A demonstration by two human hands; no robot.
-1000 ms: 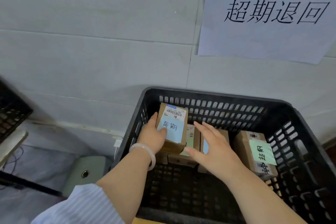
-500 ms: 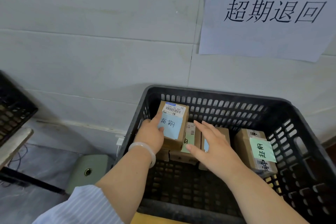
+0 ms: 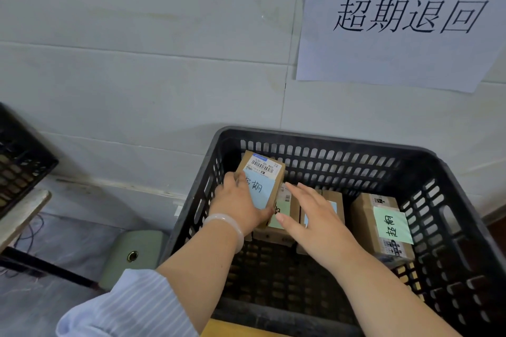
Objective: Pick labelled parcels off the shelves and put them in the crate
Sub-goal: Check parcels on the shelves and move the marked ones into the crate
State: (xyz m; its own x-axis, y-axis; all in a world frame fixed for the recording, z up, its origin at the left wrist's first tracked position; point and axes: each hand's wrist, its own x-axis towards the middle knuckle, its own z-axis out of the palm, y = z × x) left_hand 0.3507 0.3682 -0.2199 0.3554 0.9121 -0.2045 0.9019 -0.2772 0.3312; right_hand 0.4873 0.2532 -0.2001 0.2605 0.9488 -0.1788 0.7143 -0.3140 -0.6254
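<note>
A black slatted crate (image 3: 323, 137) stands against the wall. My left hand (image 3: 241, 202) grips a small cardboard parcel with a blue note (image 3: 264, 180), held tilted in the crate's far left corner. My right hand (image 3: 315, 216) hovers flat, fingers straight, over two parcels lying on the crate floor: one with a green note (image 3: 286, 204) and one with a blue note (image 3: 332, 201). A larger parcel with a green note (image 3: 383, 221) lies at the right of the crate.
A white paper sign with black characters (image 3: 405, 19) hangs on the tiled wall above the crate. Another black crate (image 3: 22, 161) sits on a stand at the left. A green stool (image 3: 131, 252) stands on the floor beside the crate.
My left hand has slid further over the blue-note parcel's face and lowered it slightly into the corner. My right hand stays spread over the lying parcels.
</note>
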